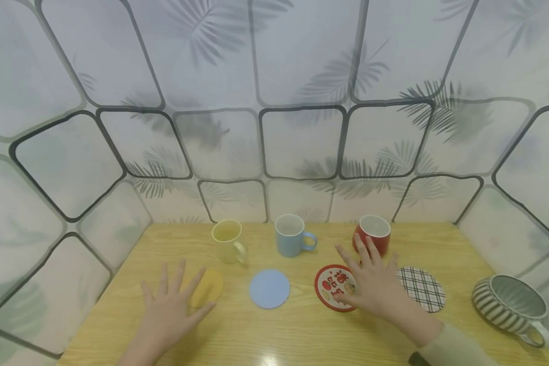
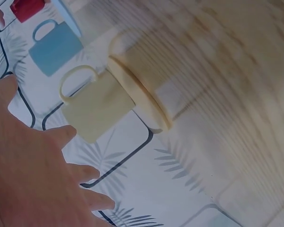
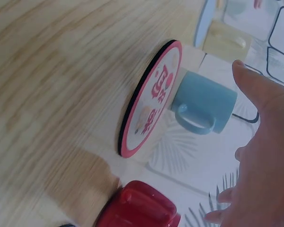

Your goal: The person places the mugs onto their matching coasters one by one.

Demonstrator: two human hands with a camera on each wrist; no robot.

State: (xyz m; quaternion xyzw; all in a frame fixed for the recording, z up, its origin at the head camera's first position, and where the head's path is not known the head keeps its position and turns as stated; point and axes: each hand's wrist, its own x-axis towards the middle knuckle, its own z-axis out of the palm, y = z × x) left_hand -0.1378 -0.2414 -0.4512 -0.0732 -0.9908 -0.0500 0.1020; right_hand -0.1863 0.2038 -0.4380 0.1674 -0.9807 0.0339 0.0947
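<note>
My left hand (image 1: pixel 166 307) is spread with straight fingers over the table's left side, beside a yellow round coaster (image 1: pixel 210 287). A pale yellow mug (image 1: pixel 229 244) stands behind that coaster. My right hand (image 1: pixel 377 284) has its fingers splayed too, overlapping the edge of a red-rimmed coaster with printed characters (image 1: pixel 331 284). Beyond its fingertips is a red mug (image 1: pixel 382 243), partly hidden by them. Between the hands lie a light blue coaster (image 1: pixel 269 288) and, behind it, a light blue mug (image 1: pixel 289 238) with its handle to the right. Neither hand holds anything.
A checked coaster (image 1: pixel 423 290) lies right of the right hand. At the far right stands a striped wide mug (image 1: pixel 508 307), its handle toward the front. Patterned cloth walls (image 1: pixel 302 142) border the wooden table (image 1: pixel 256 335) at the back and sides.
</note>
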